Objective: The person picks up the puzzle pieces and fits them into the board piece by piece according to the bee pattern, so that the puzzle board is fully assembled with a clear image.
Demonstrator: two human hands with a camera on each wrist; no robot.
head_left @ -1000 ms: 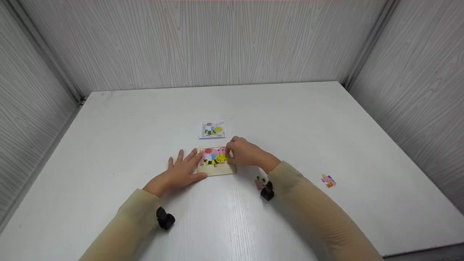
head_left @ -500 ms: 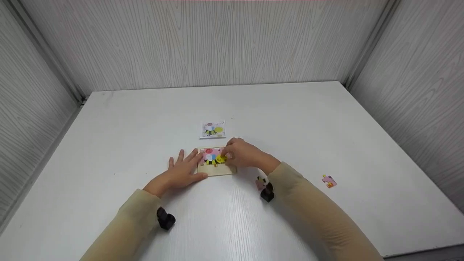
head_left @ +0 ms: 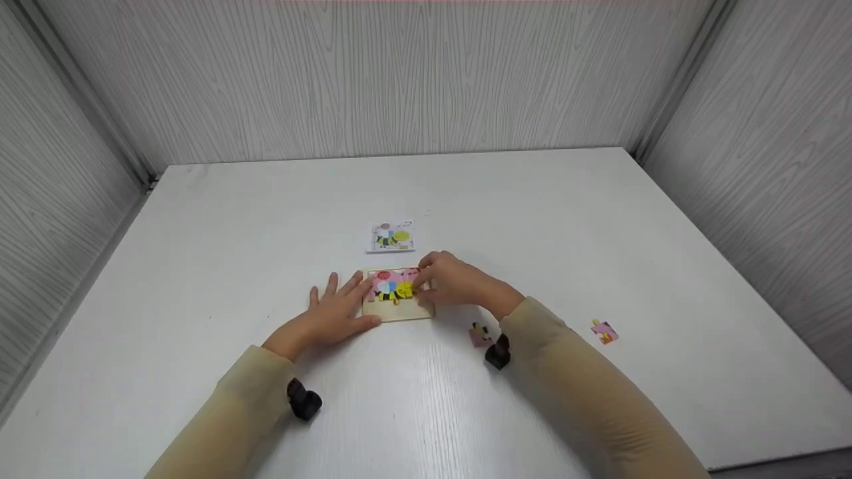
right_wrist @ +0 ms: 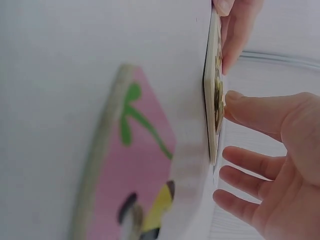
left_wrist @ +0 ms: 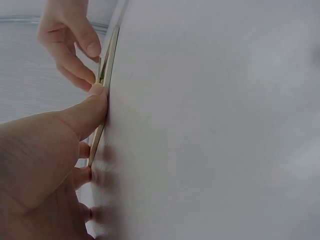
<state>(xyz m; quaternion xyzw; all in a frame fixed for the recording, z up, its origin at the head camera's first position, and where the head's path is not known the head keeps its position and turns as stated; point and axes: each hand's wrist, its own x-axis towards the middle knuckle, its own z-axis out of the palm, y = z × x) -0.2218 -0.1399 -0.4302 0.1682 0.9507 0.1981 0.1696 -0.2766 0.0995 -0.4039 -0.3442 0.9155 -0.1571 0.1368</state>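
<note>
A wooden puzzle board (head_left: 399, 313) lies on the white table, its upper part filled with pink, yellow and striped bee pieces. My left hand (head_left: 333, 316) rests spread on the board's left side, thumb along the near edge. At the board's right side my right hand (head_left: 456, 279) pinches a puzzle piece (left_wrist: 99, 70), which tilts up from the board in the left wrist view. Its thumb touches that piece from above in the right wrist view, where the other fingers (right_wrist: 247, 162) are spread apart. The fingers partly hide the piece in the head view.
A small picture card (head_left: 391, 237) with the same bee lies beyond the board. One loose pink puzzle piece (head_left: 479, 336) sits beside my right wrist; another pink piece (head_left: 604, 331) is farther right. Pale wood-grain walls (head_left: 399, 80) enclose the table's back and sides.
My right fingers shifted slightly left over the yellow part of the picture, then back right, uncovering more of the pieces. The left hand stayed in place.
</note>
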